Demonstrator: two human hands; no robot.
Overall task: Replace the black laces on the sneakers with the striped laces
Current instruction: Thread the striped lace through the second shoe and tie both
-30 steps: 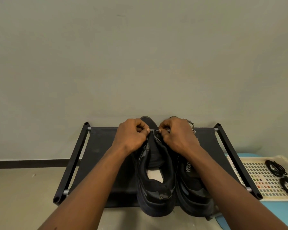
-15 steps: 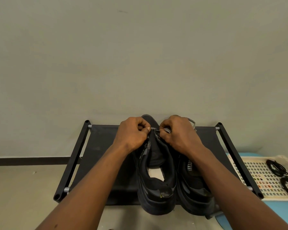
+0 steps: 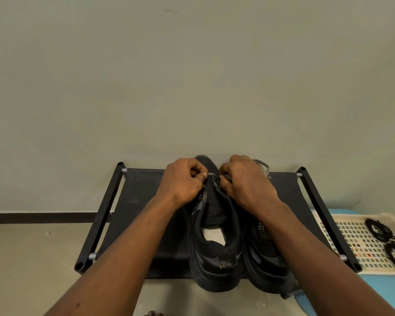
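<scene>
- So far, the stripping looks done: the black laces [image 3: 380,230] lie in two coils on a white tray [image 3: 351,245], well off to the outer side of my right hand [image 3: 244,182].
- Under my right forearm, the second sneaker [image 3: 268,267] shows striped lacing over its tongue. My arm hides most of it, so I cannot say whether every row is threaded.
- Between my two hands, the first sneaker [image 3: 214,252] stands on the black rack [image 3: 146,201]. Its throat is open and bare of lace from the tongue back towards me.
- My right hand is closed, pinching the striped lace [image 3: 263,167] at the front eyelets near the toe. The slack loops out just past its knuckles.
- My left hand [image 3: 183,181] has its fingers curled, thumb against forefinger, and appears to pinch the first sneaker's eyelet edge. I cannot tell whether it also has the lace tip.
- By my reading, the first sneaker is only at its first row. The remaining rows remain to be threaded.
</scene>
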